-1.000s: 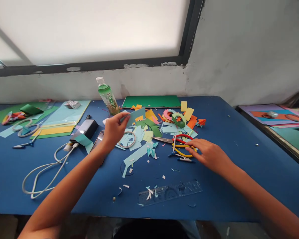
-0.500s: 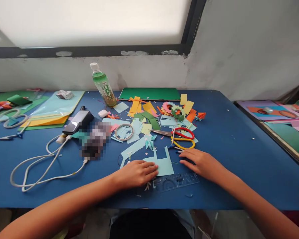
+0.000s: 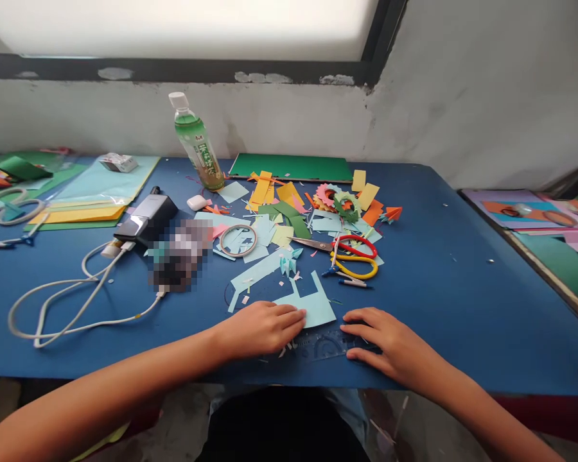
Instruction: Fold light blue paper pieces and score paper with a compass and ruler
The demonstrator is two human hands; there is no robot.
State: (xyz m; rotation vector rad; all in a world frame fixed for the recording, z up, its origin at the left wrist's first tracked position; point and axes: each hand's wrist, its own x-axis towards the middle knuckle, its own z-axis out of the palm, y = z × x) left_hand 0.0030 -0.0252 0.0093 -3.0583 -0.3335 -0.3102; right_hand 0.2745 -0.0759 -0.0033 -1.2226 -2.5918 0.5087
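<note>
My left hand (image 3: 262, 328) rests on the left part of a light blue cut sheet of paper (image 3: 322, 310), its fingers lying over the paper. Below that sheet is a clear plastic ruler (image 3: 325, 345), whose left end is partly covered by my left hand. My right hand (image 3: 385, 340) is at the ruler's right end, thumb and fingers apart on either side of it. Beyond the paper lie scissors (image 3: 354, 256) with a red and a yellow handle, a pen (image 3: 356, 283) and a folded light blue paper piece (image 3: 289, 262).
Coloured paper scraps (image 3: 289, 215) and a tape roll (image 3: 238, 241) spread across the middle. A green-labelled bottle (image 3: 200, 151) stands behind. To the left are a black device (image 3: 147, 218), white cables (image 3: 77, 324) and stacked paper sheets (image 3: 87, 212). Another table (image 3: 553, 263) stands right.
My right hand has moved from beside the pen down toward me, onto the ruler's right end. My left hand stays on the light blue paper. The view has shifted slightly.
</note>
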